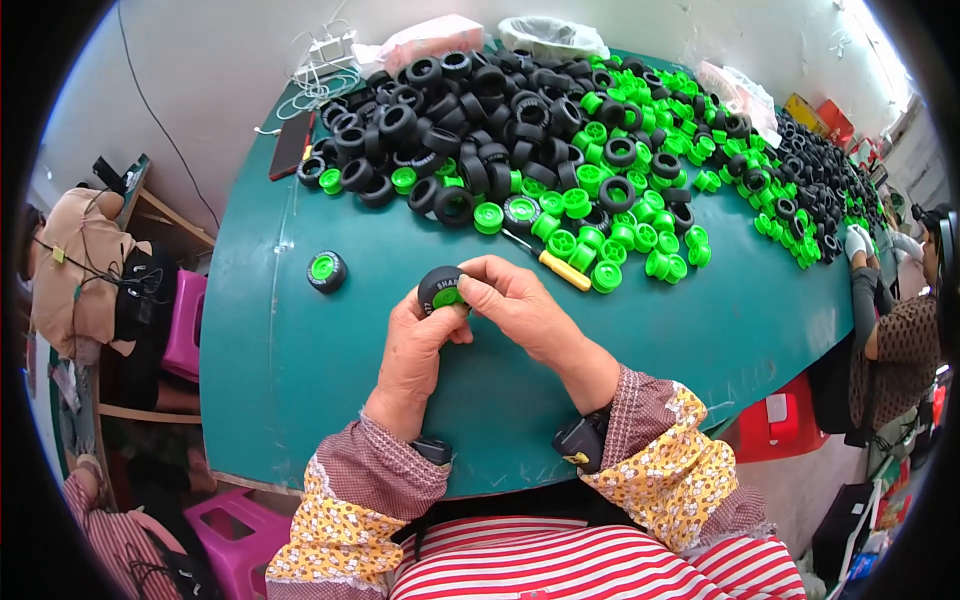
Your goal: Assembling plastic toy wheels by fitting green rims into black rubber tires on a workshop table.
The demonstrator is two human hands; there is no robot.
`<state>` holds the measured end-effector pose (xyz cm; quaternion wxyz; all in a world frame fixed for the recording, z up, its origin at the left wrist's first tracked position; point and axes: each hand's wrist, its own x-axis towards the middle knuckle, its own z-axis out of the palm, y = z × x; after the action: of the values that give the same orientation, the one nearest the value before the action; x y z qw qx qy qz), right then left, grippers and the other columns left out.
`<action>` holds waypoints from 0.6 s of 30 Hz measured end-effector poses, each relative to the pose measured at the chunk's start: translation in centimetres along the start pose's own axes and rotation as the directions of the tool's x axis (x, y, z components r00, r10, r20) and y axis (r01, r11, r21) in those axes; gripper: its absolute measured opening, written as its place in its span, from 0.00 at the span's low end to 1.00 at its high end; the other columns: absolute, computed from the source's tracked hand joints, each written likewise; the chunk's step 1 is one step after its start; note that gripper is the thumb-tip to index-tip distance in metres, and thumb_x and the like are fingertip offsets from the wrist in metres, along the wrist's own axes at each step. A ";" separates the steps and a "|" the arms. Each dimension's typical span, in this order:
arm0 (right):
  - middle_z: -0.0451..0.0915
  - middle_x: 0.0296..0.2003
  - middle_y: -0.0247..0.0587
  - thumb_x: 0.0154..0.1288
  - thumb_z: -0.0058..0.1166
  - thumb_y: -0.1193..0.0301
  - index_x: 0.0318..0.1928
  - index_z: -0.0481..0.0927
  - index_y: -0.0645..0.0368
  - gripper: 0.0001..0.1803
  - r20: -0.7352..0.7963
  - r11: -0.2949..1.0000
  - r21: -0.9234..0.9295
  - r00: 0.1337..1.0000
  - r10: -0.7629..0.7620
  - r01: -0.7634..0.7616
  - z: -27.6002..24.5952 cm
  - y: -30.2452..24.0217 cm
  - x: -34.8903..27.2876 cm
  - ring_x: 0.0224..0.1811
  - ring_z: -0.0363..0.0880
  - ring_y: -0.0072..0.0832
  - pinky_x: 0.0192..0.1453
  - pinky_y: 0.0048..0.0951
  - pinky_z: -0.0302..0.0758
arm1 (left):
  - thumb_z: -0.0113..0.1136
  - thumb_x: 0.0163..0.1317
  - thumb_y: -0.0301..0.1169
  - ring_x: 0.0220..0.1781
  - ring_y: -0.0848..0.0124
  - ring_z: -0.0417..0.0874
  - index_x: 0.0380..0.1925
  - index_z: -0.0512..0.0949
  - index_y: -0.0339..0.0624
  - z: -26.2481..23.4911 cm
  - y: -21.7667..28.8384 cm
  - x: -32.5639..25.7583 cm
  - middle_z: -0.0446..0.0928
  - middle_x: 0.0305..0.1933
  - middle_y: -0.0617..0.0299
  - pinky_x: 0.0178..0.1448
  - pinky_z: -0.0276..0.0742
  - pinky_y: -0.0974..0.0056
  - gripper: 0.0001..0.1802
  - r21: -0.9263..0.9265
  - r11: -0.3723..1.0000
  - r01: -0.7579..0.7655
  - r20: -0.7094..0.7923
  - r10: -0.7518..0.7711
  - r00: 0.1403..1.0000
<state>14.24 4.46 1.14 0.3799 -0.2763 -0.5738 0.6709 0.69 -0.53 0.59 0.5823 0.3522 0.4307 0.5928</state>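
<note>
Between my two hands, over the near middle of the table, is a toy wheel: a black rubber tyre (437, 281) around a bright green rim (446, 297). My left hand (405, 350) grips it from below and left, thumb pressed against the rim. From the right, my right hand (525, 310) pinches the tyre's edge, its thumb over the green part. Part of the wheel is covered by my fingers. To the left lies another wheel (326, 271), tyre and rim together. Beyond my right hand rests a screwdriver (563, 268) with a yellow handle.
A big heap of loose black tyres (397, 121) and green rims (576, 203) covers the table's (270, 370) far side, stretching right. A dark phone (291, 146) and white cables lie far left. At the right, a co-worker's gloved hand (858, 243) is at the heap. Pink stools (240, 535) stand left.
</note>
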 end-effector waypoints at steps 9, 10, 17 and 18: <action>0.73 0.29 0.35 0.66 0.42 0.58 0.44 0.71 0.63 0.19 0.073 0.929 0.328 0.985 0.155 -0.171 0.5 1.4 -0.2 0.24 0.71 0.21 0.28 0.21 0.71 | 0.58 0.54 0.31 0.20 0.78 0.72 0.35 0.74 0.36 -0.1 -0.2 0.1 0.73 0.22 0.65 0.25 0.68 0.76 0.11 -0.023 0.991 0.133 0.116 -0.129 0.985; 0.73 0.30 0.36 0.66 0.42 0.57 0.43 0.70 0.63 0.20 0.056 0.936 0.321 0.990 0.129 -0.141 0.8 1.7 -0.2 0.25 0.73 0.22 0.26 0.23 0.72 | 0.57 0.54 0.31 0.20 0.79 0.72 0.36 0.74 0.36 -0.5 -0.3 0.3 0.73 0.22 0.65 0.25 0.68 0.76 0.11 0.019 0.990 0.142 0.132 -0.143 0.981; 0.73 0.25 0.35 0.67 0.40 0.60 0.39 0.71 0.63 0.17 -0.034 0.935 0.341 0.993 0.114 -0.096 1.6 1.7 -0.4 0.16 0.70 0.21 0.19 0.20 0.69 | 0.58 0.53 0.32 0.18 0.80 0.71 0.33 0.74 0.37 -0.3 -0.2 0.3 0.72 0.21 0.66 0.22 0.67 0.77 0.10 0.132 0.985 0.110 0.169 -0.132 0.977; 0.72 0.23 0.34 0.67 0.40 0.59 0.37 0.71 0.62 0.17 -0.046 0.934 0.343 0.992 0.118 -0.096 1.7 1.8 -0.4 0.15 0.70 0.21 0.18 0.20 0.68 | 0.58 0.53 0.32 0.18 0.80 0.71 0.33 0.74 0.37 -0.3 -0.1 0.3 0.72 0.21 0.66 0.22 0.67 0.77 0.10 0.133 0.984 0.115 0.164 -0.136 0.977</action>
<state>12.72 3.11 -0.30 0.4035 -0.2592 -0.4205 0.7702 0.42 -0.29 0.33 0.6310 0.4093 0.4356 0.4945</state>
